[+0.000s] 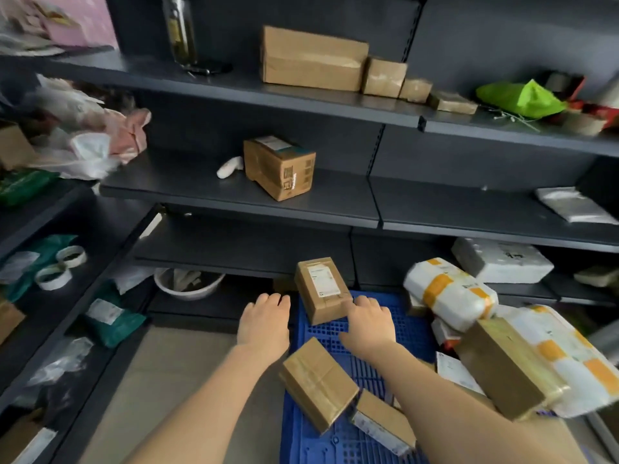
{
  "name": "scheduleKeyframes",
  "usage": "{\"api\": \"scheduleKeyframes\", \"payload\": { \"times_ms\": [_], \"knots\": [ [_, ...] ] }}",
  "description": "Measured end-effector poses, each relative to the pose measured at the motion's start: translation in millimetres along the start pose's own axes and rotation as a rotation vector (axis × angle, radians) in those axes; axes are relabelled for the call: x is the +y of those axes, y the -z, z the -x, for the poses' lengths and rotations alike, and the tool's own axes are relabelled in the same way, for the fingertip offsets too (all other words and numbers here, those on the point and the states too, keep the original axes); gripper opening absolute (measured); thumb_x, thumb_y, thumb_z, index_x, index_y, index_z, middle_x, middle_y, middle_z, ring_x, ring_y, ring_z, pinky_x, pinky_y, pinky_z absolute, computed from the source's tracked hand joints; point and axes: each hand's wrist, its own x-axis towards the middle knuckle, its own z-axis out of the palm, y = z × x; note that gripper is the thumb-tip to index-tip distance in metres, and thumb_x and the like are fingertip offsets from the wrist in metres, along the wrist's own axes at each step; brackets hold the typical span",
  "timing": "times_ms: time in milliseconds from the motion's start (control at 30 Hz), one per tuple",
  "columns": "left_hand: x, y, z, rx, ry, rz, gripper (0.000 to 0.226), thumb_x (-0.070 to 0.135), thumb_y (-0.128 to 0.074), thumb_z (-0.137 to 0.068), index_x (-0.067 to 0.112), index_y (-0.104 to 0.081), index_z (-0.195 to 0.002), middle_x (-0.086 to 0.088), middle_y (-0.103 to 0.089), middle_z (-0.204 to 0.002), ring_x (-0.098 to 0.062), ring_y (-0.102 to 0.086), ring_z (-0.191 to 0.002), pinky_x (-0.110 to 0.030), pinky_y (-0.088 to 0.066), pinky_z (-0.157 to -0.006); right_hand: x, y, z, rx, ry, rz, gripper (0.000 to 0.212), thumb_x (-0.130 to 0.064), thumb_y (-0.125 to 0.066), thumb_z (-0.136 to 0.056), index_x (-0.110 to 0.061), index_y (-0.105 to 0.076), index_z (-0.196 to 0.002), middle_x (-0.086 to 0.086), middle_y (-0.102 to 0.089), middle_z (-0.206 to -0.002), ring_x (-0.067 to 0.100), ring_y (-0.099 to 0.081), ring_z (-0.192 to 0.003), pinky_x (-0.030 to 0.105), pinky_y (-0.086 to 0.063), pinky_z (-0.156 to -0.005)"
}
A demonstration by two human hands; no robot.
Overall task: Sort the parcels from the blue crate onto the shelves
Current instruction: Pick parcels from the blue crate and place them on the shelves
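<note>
The blue crate (412, 326) stands on the floor in front of dark shelves. A small brown box with a white label (320, 286) lies tilted at its far end. My right hand (368, 321) reaches over the crate, its fingertips touching that box's near right corner. To the left of the box my left hand (264, 321) hovers with relaxed fingers and holds nothing. Two more brown boxes (318, 383) (382, 420) lie nearer in the crate. A bigger brown box (505, 366) and white-and-orange parcels (449, 293) are piled on the crate's right side.
The middle shelf (201, 185) holds one labelled box (279, 167); the upper shelf holds a row of boxes (311, 58), a bottle (179, 28) and a green bag (522, 97). Tape rolls (60, 267) and green mailers (110, 316) fill the left rack. A white bowl (189, 283) sits low.
</note>
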Motion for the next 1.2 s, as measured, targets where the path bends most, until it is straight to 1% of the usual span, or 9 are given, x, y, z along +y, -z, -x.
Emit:
{"api": "scheduleKeyframes", "payload": {
  "times_ms": [233,433,633,767,867,933,1000,1133,1200],
  "knots": [
    [23.6,-51.6,-84.2,-0.153,-0.012,0.009,0.062,0.028,-0.054,-0.094,0.017,-0.028,-0.148,0.000,-0.042,-0.144,-0.023,-0.037,-0.132,-0.036,-0.036,-0.102,49.5,-32.0,-79.0,-0.122,-0.069,-0.026,0.061,-0.041,-0.059,-0.090,-0.020,-0.038,-0.144,0.007,-0.043,-0.140,0.028,-0.037,-0.132,0.042,-0.033,-0.107],
    [38.7,-92.7,-134.5,-0.226,0.062,0.071,0.058,0.031,-0.054,-0.094,0.017,-0.033,-0.145,-0.001,-0.046,-0.142,-0.022,-0.040,-0.130,-0.037,-0.037,-0.101,82.4,-63.7,-136.0,-0.188,-0.061,-0.062,0.058,-0.040,-0.059,-0.090,-0.020,-0.040,-0.142,0.007,-0.045,-0.138,0.028,-0.039,-0.131,0.042,-0.033,-0.107],
    [37.0,-144.3,-192.9,-0.327,0.118,0.173,0.059,0.037,-0.052,-0.095,0.014,-0.032,-0.146,-0.003,-0.042,-0.145,-0.024,-0.038,-0.133,-0.037,-0.039,-0.102,99.7,-103.3,-198.0,-0.238,-0.106,-0.119,0.056,-0.040,-0.058,-0.092,-0.019,-0.041,-0.142,0.007,-0.046,-0.140,0.028,-0.040,-0.132,0.042,-0.035,-0.106],
    [33.5,-185.5,-229.5,-0.415,0.218,0.353,0.062,0.038,-0.053,-0.095,0.011,-0.030,-0.146,-0.009,-0.045,-0.142,-0.027,-0.044,-0.129,-0.038,-0.044,-0.099,100.9,-137.0,-236.3,-0.248,-0.199,-0.301,0.054,-0.042,-0.054,-0.095,-0.017,-0.042,-0.141,0.008,-0.048,-0.139,0.027,-0.042,-0.131,0.041,-0.042,-0.102],
    [34.4,-209.9,-245.9,-0.463,0.341,0.600,0.066,0.038,-0.054,-0.095,0.011,-0.024,-0.147,-0.010,-0.049,-0.140,-0.028,-0.051,-0.123,-0.038,-0.046,-0.091,100.3,-161.8,-258.1,-0.277,-0.291,-0.442,0.053,-0.043,-0.049,-0.098,-0.016,-0.039,-0.142,0.010,-0.048,-0.140,0.028,-0.048,-0.124,0.039,-0.046,-0.093],
    [34.3,-220.7,-253.2,-0.485,0.456,0.802,0.072,0.034,-0.052,-0.097,0.010,-0.012,-0.151,-0.009,-0.044,-0.146,-0.028,-0.047,-0.129,-0.035,-0.043,-0.094,98.5,-173.9,-270.1,-0.298,-0.362,-0.564,0.059,-0.047,-0.042,-0.099,-0.019,-0.028,-0.150,0.009,-0.044,-0.146,0.029,-0.053,-0.120,0.036,-0.047,-0.085],
    [32.2,-232.5,-257.7,-0.476,0.530,0.998,0.070,0.028,-0.053,-0.098,0.017,-0.010,-0.152,-0.004,-0.042,-0.148,-0.025,-0.044,-0.132,-0.033,-0.040,-0.096,95.7,-185.0,-279.4,-0.303,-0.418,-0.730,0.062,-0.046,-0.040,-0.101,-0.023,-0.018,-0.154,0.004,-0.040,-0.151,0.027,-0.055,-0.118,0.032,-0.044,-0.080],
    [29.1,-250.7,-255.5,-0.436,0.531,1.184,0.063,0.020,-0.054,-0.097,0.031,-0.021,-0.150,0.007,-0.047,-0.142,-0.016,-0.046,-0.127,-0.029,-0.039,-0.092,88.1,-197.6,-282.0,-0.208,-0.469,-0.978,0.056,-0.034,-0.044,-0.102,-0.020,-0.026,-0.153,0.002,-0.043,-0.149,0.021,-0.046,-0.131,0.031,-0.039,-0.099],
    [29.2,-249.8,-249.3,-0.401,0.531,1.248,0.064,0.017,-0.052,-0.097,0.035,-0.021,-0.150,0.012,-0.049,-0.137,-0.010,-0.047,-0.121,-0.028,-0.038,-0.090,84.2,-197.3,-274.4,-0.144,-0.462,-1.000,0.052,-0.031,-0.045,-0.102,-0.019,-0.031,-0.151,-0.001,-0.050,-0.141,0.019,-0.049,-0.126,0.029,-0.041,-0.097]
  ]
}}
